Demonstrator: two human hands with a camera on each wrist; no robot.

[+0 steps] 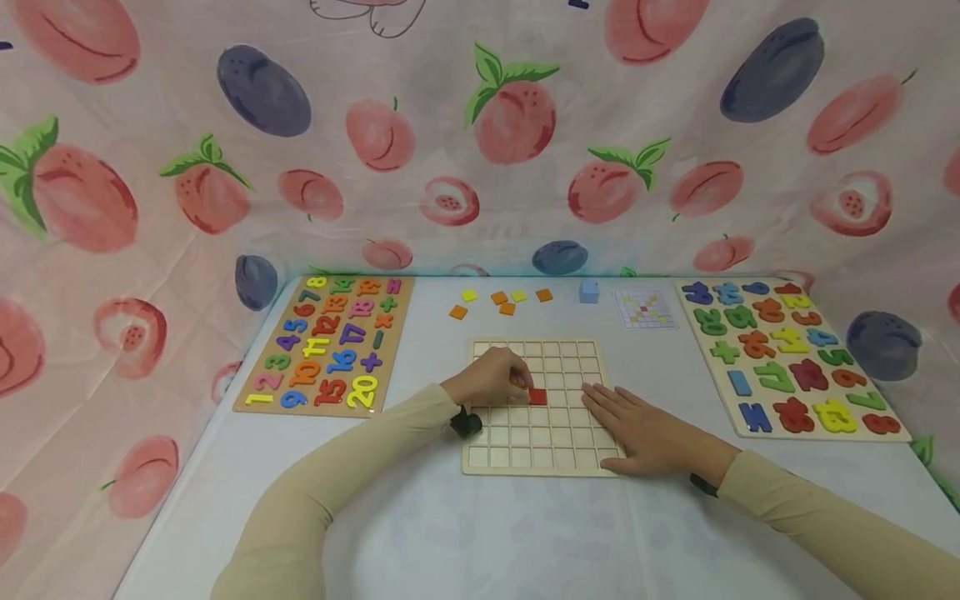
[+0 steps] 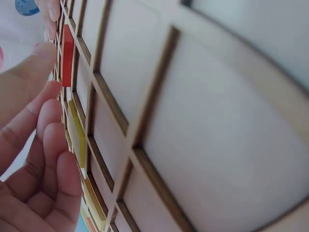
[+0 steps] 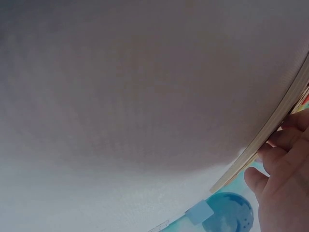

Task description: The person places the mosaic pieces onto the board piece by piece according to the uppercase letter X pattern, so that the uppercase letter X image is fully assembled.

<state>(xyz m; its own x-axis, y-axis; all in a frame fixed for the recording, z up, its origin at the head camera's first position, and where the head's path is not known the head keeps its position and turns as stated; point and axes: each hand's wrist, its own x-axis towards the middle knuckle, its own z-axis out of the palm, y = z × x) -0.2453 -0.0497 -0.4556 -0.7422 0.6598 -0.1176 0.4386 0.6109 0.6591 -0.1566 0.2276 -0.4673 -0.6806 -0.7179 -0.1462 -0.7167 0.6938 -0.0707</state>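
A pale wooden grid board (image 1: pixel 543 458) lies on the table in front of me. A red square tile (image 1: pixel 537 397) sits in one cell near its middle. My left hand (image 1: pixel 491 377) is over the board just left of this tile, its fingers bent and its thumb and index tips apart beside the red tile (image 2: pixel 67 55). Nothing shows held between them. A yellow tile (image 2: pixel 77 135) and an orange tile (image 2: pixel 95 204) lie in cells near these fingers. With fingers extended, my right hand (image 1: pixel 645 429) rests on the board's right edge.
Several loose yellow and orange tiles (image 1: pixel 507 308) lie behind the board. A blue cube (image 1: pixel 588 292) and a pattern card (image 1: pixel 645 309) are at the back right. Number boards flank the work, one at left (image 1: pixel 249 401) and one at right (image 1: pixel 720 392).
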